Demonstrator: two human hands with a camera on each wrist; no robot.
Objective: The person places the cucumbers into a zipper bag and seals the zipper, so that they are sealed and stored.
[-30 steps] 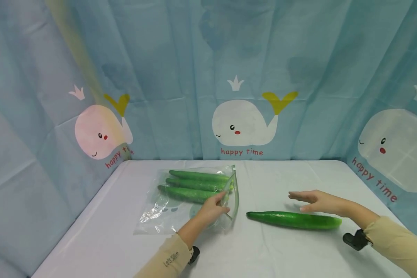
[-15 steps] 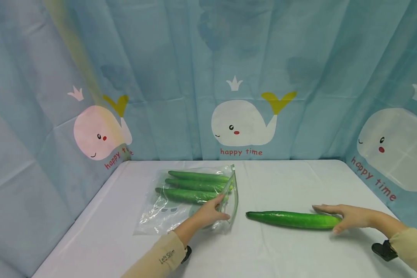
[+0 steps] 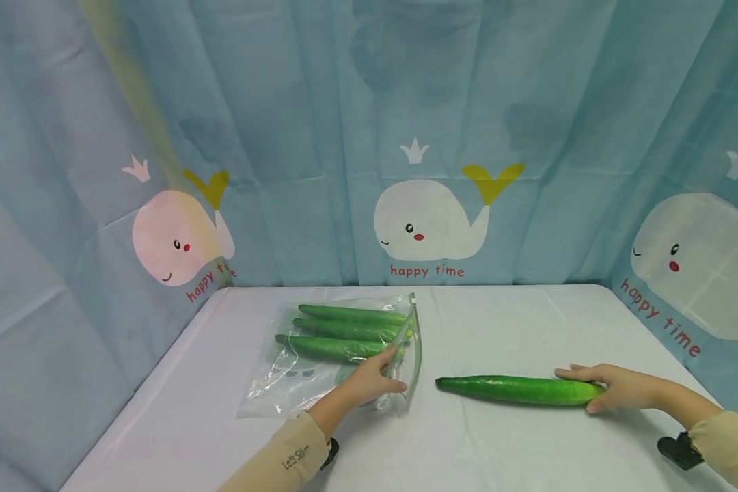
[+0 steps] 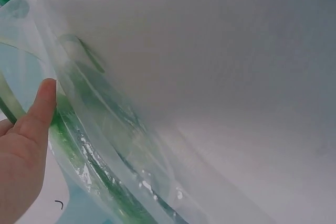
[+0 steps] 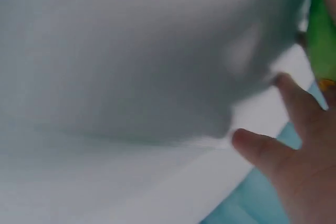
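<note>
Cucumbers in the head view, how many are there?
4. Inside the clear bag, a far cucumber, a middle cucumber and a near cucumber; outside it, a loose cucumber with the right hand at its pale end.

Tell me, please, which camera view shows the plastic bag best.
The head view: it shows nearly the whole plastic bag, though the left hand hides part. The left wrist view shows a cropped close-up; the right wrist view shows none.

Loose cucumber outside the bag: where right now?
In the head view, the loose cucumber lies on the white tabletop, right of the clear bag, with the right hand at its paler end.
</note>
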